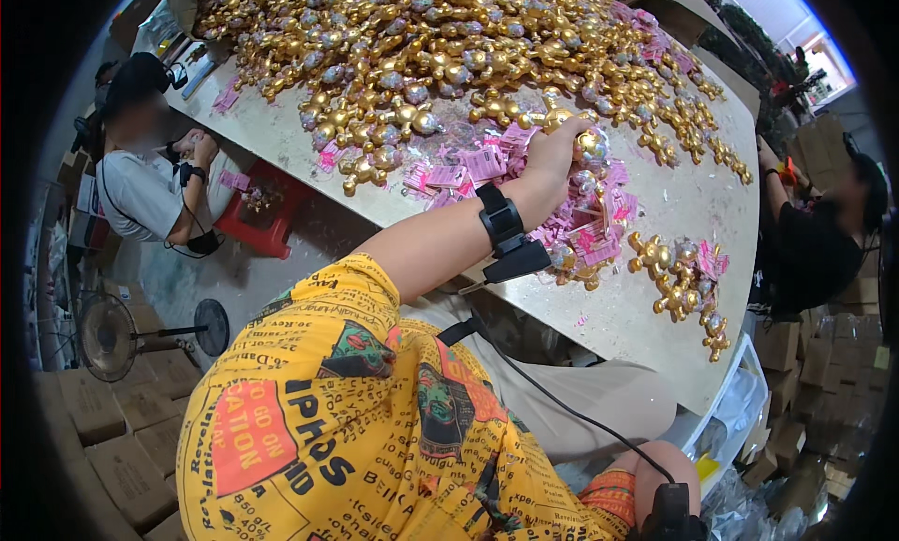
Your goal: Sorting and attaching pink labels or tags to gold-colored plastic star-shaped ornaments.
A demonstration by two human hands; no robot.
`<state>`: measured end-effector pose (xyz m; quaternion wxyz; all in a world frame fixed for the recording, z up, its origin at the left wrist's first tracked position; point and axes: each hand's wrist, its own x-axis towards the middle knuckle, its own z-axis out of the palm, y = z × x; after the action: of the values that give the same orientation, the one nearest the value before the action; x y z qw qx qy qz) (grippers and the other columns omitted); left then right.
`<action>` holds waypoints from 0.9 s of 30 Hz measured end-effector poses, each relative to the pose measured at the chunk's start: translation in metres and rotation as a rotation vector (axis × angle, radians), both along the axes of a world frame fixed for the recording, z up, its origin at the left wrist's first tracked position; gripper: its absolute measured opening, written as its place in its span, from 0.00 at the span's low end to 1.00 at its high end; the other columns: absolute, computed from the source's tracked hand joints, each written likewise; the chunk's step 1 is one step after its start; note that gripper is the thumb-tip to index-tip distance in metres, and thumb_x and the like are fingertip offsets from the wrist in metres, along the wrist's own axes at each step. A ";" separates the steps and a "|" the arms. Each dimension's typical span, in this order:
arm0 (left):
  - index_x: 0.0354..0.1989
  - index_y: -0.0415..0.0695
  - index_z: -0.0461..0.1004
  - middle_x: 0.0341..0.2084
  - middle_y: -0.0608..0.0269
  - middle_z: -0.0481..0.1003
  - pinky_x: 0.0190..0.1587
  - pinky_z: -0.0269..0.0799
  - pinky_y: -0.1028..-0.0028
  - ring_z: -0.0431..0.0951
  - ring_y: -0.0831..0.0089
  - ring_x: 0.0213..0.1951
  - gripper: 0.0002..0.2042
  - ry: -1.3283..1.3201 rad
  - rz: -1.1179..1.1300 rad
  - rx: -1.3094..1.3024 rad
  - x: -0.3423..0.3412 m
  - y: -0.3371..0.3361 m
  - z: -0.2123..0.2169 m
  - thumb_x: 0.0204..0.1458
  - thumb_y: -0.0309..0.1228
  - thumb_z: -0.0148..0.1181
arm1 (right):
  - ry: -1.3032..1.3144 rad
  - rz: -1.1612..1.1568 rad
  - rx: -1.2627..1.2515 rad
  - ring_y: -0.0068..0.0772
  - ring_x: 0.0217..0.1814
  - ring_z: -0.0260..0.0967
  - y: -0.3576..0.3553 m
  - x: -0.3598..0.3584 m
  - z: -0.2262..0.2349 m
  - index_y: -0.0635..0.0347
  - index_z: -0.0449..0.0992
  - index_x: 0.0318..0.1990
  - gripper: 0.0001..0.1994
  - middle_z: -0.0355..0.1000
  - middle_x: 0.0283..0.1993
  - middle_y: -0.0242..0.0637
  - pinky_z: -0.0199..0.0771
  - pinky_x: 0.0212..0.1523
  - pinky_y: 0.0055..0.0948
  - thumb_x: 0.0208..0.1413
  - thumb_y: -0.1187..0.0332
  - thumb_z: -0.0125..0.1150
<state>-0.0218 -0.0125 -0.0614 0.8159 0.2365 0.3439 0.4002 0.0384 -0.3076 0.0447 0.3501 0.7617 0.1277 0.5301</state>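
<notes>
My left hand (554, 153) reaches over the table, fingers curled round a shiny gold bear-shaped figurine (590, 146) with a clear, iridescent part. Below and beside the hand lies a loose heap of small pink printed cards (482, 164). More gold figurines are mixed in with the cards just under the wrist. A black strap with a small device (503, 225) sits on my left wrist. My right arm (653, 461) hangs down at the lower right, and its hand is out of the picture.
A large pile of gold figurines (449, 36) covers the far side of the pale table (524, 302). A small group of figurines (679, 274) lies to the right. Seated people (154, 181) work at both sides. Cardboard boxes (122, 401) and a fan (108, 335) stand at left.
</notes>
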 end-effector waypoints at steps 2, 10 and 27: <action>0.26 0.44 0.71 0.19 0.67 0.68 0.27 0.67 0.73 0.67 0.75 0.21 0.07 -0.010 0.012 0.007 -0.002 0.000 0.001 0.44 0.33 0.58 | 0.034 0.022 0.012 0.33 0.42 0.67 0.000 0.001 0.000 0.58 0.67 0.45 0.14 0.67 0.41 0.36 0.67 0.42 0.30 0.54 0.62 0.48; 0.25 0.45 0.71 0.18 0.68 0.67 0.26 0.67 0.73 0.66 0.76 0.20 0.06 0.053 0.030 -0.015 -0.003 -0.001 -0.004 0.44 0.34 0.58 | 0.170 0.103 0.057 0.33 0.42 0.67 -0.003 0.001 -0.001 0.58 0.67 0.44 0.13 0.67 0.41 0.36 0.67 0.42 0.30 0.53 0.63 0.49; 0.28 0.44 0.71 0.21 0.67 0.69 0.25 0.69 0.72 0.69 0.75 0.22 0.08 -0.012 -0.011 -0.012 -0.003 -0.010 0.003 0.44 0.35 0.58 | 0.445 0.290 0.196 0.33 0.41 0.67 -0.006 0.000 0.001 0.59 0.68 0.43 0.12 0.67 0.40 0.36 0.67 0.41 0.30 0.53 0.65 0.50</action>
<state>-0.0244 -0.0221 -0.0585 0.8215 0.2309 0.3402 0.3951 0.0387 -0.3132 0.0453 0.1587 0.8632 0.2573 0.4044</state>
